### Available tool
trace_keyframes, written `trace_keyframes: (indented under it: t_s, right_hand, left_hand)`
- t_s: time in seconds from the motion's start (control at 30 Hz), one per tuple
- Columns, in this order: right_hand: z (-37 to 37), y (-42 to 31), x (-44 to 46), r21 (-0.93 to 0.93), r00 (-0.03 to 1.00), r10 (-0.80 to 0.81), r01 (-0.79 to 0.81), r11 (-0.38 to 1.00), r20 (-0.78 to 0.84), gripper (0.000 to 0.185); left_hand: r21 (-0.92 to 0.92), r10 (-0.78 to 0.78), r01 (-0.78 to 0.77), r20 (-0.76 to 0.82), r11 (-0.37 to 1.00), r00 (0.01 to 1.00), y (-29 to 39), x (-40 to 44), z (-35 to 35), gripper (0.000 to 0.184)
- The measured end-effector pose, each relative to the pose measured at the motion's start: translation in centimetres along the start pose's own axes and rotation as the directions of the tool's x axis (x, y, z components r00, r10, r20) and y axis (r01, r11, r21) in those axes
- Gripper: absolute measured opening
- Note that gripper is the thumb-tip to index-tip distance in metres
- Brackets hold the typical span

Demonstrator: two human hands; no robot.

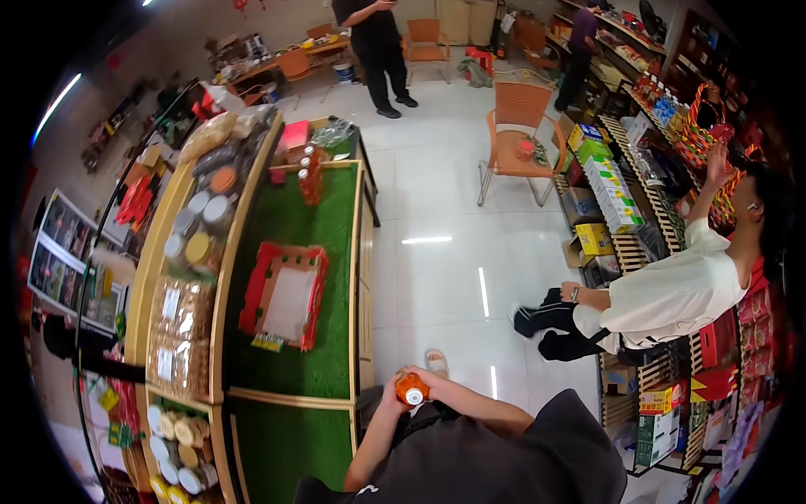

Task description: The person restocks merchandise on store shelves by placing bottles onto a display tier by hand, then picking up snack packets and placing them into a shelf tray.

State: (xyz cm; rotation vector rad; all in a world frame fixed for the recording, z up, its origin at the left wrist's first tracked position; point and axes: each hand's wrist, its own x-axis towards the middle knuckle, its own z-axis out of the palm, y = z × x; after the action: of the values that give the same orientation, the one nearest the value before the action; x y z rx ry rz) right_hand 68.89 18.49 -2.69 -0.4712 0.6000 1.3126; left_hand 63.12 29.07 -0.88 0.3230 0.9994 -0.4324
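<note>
Clasping an orange bottle (414, 390) between left hand (391, 391) and right hand (428, 378) at lower centre, near the green tabletop (294, 437), bending both forearms inward and facing the white cap (414, 396) up toward the camera. Leaving lettering on the cartons (614, 195) at right too small to read, hiding much of the bottle behind curled fingers, and cutting off the dark shirt (487, 462) at the bottom edge.
</note>
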Motion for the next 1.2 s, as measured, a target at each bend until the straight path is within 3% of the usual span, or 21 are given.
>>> trace_keyframes:
  t_s: [0.03, 0.07, 0.13, 0.17, 0.27, 0.4, 0.47, 0.5, 0.63, 0.7, 0.73, 0.8, 0.87, 0.93, 1.0, 1.13, 1.2]
  right_hand:
    - [3.0, -2.1, -1.3, -0.038, 0.974, -0.117, 0.111, 0.993, -0.193, 0.012]
    - [5.3, -4.8, -2.2, -0.032, 0.972, -0.124, 0.120, 0.992, -0.198, 0.012]
    - [8.1, -8.8, -3.1, -0.087, 0.926, -0.328, 0.317, 0.945, -0.189, 0.012]
    - [6.0, -10.2, -0.2, 0.000, 0.940, -0.317, 0.320, 0.948, -0.123, 0.017]
    - [4.2, -15.1, 3.8, -0.109, 0.870, -0.425, 0.411, 0.905, -0.250, 0.033]
    - [5.6, -21.0, 6.6, -0.099, 0.893, -0.399, 0.386, 0.917, -0.208, 0.031]
    - [6.4, -24.3, 9.2, 0.047, 0.990, -0.138, 0.138, 0.989, 0.006, 0.028]
    - [9.9, -26.1, 9.0, 0.054, 0.985, -0.153, 0.157, 0.986, -0.079, 0.030]
    - [17.5, -33.2, 12.9, -0.219, 0.991, -0.045, 0.016, 0.976, -0.130, 0.033]
    - [21.4, -36.3, 15.4, -0.397, 0.935, -0.280, 0.178, 0.901, -0.216, 0.034]
    - [22.0, -38.0, 17.6, -0.393, 0.960, -0.232, 0.155, 0.906, -0.154, 0.034]
    - [23.7, -40.9, 21.0, -0.422, 0.974, -0.205, 0.149, 0.894, -0.090, 0.034]
    - [25.9, -42.5, 23.9, -0.525, 0.955, -0.277, 0.183, 0.831, -0.105, 0.033]
    - [27.6, -43.6, 26.3, -0.564, 0.960, -0.266, 0.174, 0.807, -0.084, 0.035]
    - [29.5, -44.6, 28.6, -0.700, 0.948, -0.265, 0.070, 0.711, -0.175, 0.036]
    - [32.1, -46.3, 33.8, -0.711, 0.954, -0.256, 0.074, 0.700, -0.153, 0.041]
    - [34.2, -47.1, 35.6, -0.659, 0.970, -0.179, 0.026, 0.752, -0.166, 0.037]
  left_hand:
    - [-0.015, 0.000, 0.000, 0.050, 1.000, 0.999, 1.5, 1.5, 1.2, 0.040]
    - [-0.008, -0.010, 0.010, 0.053, 1.000, 0.999, 3.2, 3.1, 2.7, 0.040]
    - [-0.003, 0.089, -0.089, 0.108, 0.996, 0.990, 5.7, 5.1, 5.7, 0.039]
    - [-0.021, 0.081, -0.079, 0.130, 0.997, 0.988, 6.9, 5.9, 7.1, 0.039]
    - [-0.037, 0.036, -0.031, 0.156, 0.999, 0.987, 10.5, 8.4, 11.4, 0.040]
    - [-0.045, -0.006, 0.015, 0.194, 0.999, 0.981, 16.0, 14.4, 12.9, 0.037]
    - [-0.068, -0.050, 0.059, 0.135, 0.996, 0.990, 19.5, 17.4, 13.3, 0.036]
    - [-0.093, -0.052, 0.062, 0.105, 0.994, 0.993, 21.5, 18.0, 14.2, 0.036]
    - [-0.271, 0.024, 0.014, 0.139, 0.962, 0.990, 30.0, 18.7, 18.6, 0.039]
    - [-0.333, 0.109, -0.051, 0.160, 0.942, 0.981, 34.8, 18.3, 21.2, 0.039]
    - [-0.362, 0.150, -0.104, 0.101, 0.926, 0.983, 37.0, 18.4, 22.1, 0.039]
    - [-0.396, 0.266, -0.194, 0.134, 0.898, 0.955, 40.8, 18.6, 23.0, 0.039]
    - [-0.486, 0.318, -0.209, 0.154, 0.849, 0.936, 44.3, 19.0, 23.4, 0.039]
    - [-0.534, 0.294, -0.159, 0.179, 0.831, 0.939, 47.3, 18.9, 23.3, 0.042]
    - [-0.550, 0.298, -0.194, 0.105, 0.812, 0.949, 49.7, 18.7, 23.2, 0.041]
    - [-0.672, 0.350, -0.237, 0.035, 0.702, 0.936, 54.2, 22.2, 21.4, 0.044]
    - [-0.659, 0.356, -0.260, 0.014, 0.706, 0.934, 56.6, 24.0, 20.6, 0.045]
